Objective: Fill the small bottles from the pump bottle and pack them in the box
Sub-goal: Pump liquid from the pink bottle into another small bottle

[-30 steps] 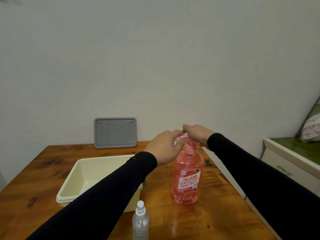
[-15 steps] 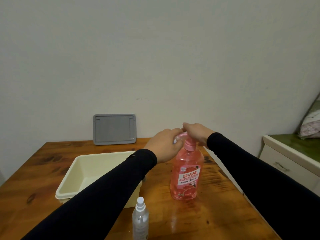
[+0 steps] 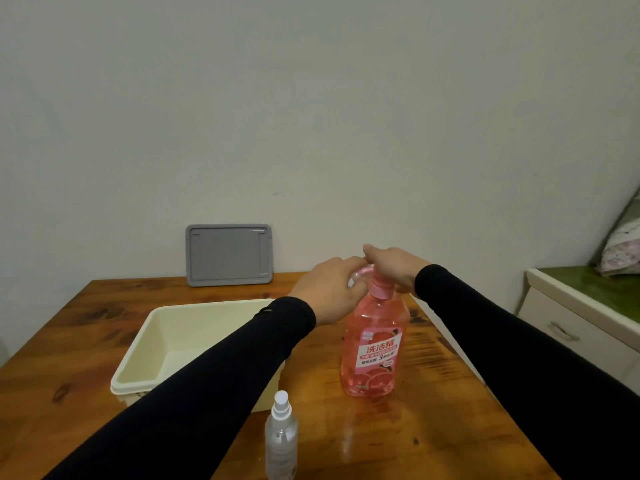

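Just right of the frame's centre, the left hand (image 3: pixel 329 289) curls its fingers around something small and pale at the spout of the pump bottle (image 3: pixel 374 344); what it holds is mostly hidden. The right hand (image 3: pixel 393 268) lies over the pink pump head, fingers bent down onto it. The pump bottle stands upright on the wooden counter (image 3: pixel 433 427), which is glossy, knotted and dark-grained. Left of it sits the cream box (image 3: pixel 145 355), open-topped, partly behind the left sleeve. A clear small spray bottle (image 3: pixel 281 441) stands at lower centre. A grey lid (image 3: pixel 228 254) leans on the pale wall (image 3: pixel 311 98). At far right stands a white cabinet (image 3: pixel 568 327) with a green top.
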### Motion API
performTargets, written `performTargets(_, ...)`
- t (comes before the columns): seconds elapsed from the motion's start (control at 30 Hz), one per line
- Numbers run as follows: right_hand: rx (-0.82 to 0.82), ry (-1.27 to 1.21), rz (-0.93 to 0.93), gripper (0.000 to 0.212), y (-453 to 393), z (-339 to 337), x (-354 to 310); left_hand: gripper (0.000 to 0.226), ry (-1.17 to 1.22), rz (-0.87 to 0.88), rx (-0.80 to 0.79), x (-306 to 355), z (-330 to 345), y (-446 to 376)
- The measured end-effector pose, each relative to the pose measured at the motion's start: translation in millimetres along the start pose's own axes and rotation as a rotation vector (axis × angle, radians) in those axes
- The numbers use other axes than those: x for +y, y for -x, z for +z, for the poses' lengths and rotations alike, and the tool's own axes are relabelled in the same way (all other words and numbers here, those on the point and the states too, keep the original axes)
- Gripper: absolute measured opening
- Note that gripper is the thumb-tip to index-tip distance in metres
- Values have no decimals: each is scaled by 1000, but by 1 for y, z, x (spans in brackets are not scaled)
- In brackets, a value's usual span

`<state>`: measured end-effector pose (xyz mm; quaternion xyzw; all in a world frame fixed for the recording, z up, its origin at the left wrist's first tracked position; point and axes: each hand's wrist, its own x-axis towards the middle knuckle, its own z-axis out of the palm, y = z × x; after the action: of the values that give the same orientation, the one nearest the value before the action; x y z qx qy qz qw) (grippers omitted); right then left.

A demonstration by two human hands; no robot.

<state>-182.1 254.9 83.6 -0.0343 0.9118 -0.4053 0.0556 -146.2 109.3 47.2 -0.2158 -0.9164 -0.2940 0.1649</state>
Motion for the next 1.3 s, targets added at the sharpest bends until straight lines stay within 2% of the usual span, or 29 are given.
performTargets(0.2,-7,-40,0,52,-2,-7,-4,43,10,5,3,4,-7,-5)
performTargets(0.37,22,32,-63,33,-2,6,6,43,-1,-7,-20,0,1,0)
performTargets(0.6,-19,-60,9,51,-1,-8,-6,42,-6,14,-8,5,-10,-5)
performTargets(0.97,-3,4,12,55,-1,3,3,43,7,-10,-42,2,-2,0)
performTargets(1.3,0,-77,-25,48,-3,0,4,42,33,8,-29,4,-5,-1)
